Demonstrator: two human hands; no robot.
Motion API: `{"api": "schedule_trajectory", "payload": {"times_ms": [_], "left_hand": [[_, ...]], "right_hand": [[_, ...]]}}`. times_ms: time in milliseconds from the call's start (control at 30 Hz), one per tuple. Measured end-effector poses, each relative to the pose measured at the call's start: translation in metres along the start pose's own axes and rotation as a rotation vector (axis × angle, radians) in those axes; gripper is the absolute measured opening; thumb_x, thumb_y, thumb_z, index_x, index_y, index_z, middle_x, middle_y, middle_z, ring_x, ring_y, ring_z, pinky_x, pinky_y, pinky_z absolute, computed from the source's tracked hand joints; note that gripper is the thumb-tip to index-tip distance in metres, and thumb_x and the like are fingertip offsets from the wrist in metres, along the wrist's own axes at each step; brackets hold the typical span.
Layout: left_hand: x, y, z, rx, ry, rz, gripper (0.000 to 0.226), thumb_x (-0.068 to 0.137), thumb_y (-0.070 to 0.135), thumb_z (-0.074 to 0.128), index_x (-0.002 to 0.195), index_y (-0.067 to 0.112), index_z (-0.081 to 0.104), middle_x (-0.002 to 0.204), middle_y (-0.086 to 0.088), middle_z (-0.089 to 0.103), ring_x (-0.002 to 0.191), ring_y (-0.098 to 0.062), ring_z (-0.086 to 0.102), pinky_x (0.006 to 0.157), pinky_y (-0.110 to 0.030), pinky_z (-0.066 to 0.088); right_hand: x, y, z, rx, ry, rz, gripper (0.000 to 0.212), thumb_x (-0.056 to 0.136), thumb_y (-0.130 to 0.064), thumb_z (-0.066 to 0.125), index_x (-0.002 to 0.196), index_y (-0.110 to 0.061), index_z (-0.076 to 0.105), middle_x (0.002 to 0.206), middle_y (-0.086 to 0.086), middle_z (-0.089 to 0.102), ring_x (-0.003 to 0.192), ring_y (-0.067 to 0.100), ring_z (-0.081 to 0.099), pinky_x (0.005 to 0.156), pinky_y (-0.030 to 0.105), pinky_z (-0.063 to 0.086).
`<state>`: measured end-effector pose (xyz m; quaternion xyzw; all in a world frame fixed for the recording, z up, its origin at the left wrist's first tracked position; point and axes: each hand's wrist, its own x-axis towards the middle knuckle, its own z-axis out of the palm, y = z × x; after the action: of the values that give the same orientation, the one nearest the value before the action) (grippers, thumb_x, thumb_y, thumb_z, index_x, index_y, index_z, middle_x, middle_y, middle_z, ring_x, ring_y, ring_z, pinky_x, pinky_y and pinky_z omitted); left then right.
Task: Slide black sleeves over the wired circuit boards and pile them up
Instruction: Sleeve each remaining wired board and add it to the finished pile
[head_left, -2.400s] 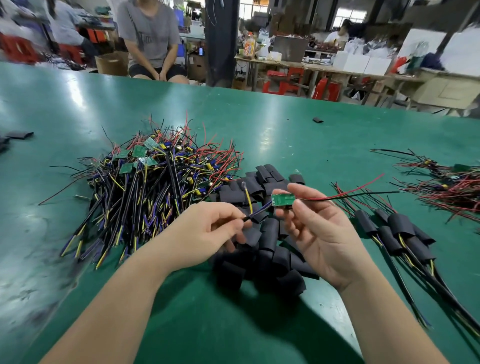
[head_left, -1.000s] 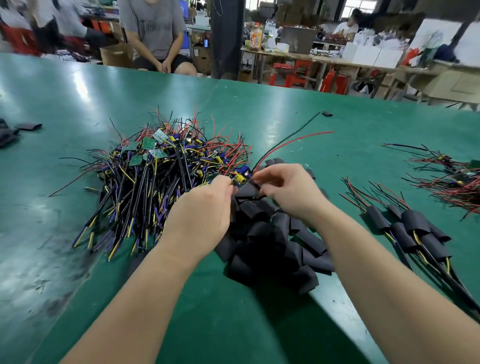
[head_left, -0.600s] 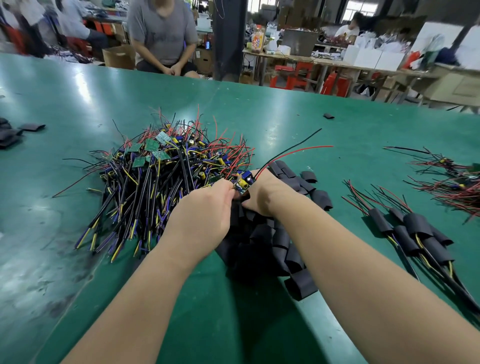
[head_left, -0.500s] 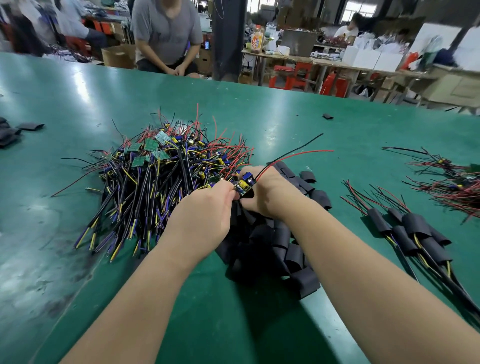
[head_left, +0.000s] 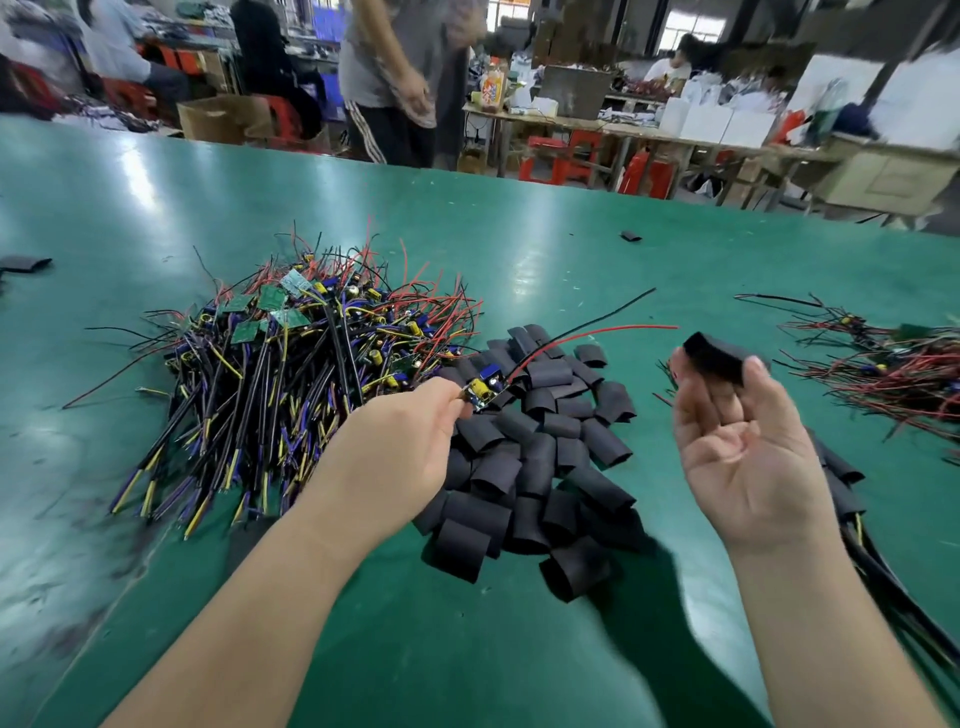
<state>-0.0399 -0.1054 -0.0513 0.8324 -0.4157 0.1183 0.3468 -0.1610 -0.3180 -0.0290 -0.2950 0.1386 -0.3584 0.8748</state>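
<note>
Circuit board (head_left: 484, 389), bare, with yellow and blue parts and red and black leads trailing up-right, is held just above the sleeve pile (head_left: 545, 457), pinched at its near end by the left hand (head_left: 400, 447). Both hands were together at that pile a moment ago. The right hand (head_left: 743, 452) has now lifted clear, palm up, pinching one black sleeve (head_left: 719, 356), a flattened tube, between thumb and fingertips, so the sleeve is picked but threading is not started. Unsleeved heap (head_left: 311, 374) lies left on the green table (head_left: 519, 649).

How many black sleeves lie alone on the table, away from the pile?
2: the left-edge sleeve and the far sleeve beyond the pile. More may lie out of view.
</note>
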Motion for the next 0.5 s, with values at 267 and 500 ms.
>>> {"api": "schedule_trajectory", "payload": {"times_ms": [267,500], "left_hand": [[-0.003,0.011,0.008,0.008,-0.045,0.058,0.035,0.092,0.03,0.035,0.099,0.01,0.063,0.071,-0.003,0.065,0.063,-0.032,0.059,0.056,-0.041,0.045],[-0.005,0.015,0.01,0.04,-0.097,0.09,0.035,0.093,0.029,0.035,0.099,0.01,0.063,0.065,-0.002,0.059,0.061,-0.031,0.054,0.056,-0.043,0.043]], "right_hand": [[-0.009,0.006,0.004,0.038,0.019,0.0,0.019,0.073,-0.024,0.064,0.065,-0.014,0.078,0.087,0.003,0.075,0.087,0.013,0.072,0.068,0.018,0.057],[-0.007,0.005,0.0,0.035,0.072,-0.029,0.017,0.073,-0.025,0.068,0.075,-0.011,0.078,0.094,0.004,0.075,0.098,0.016,0.07,0.072,0.018,0.056]]}}
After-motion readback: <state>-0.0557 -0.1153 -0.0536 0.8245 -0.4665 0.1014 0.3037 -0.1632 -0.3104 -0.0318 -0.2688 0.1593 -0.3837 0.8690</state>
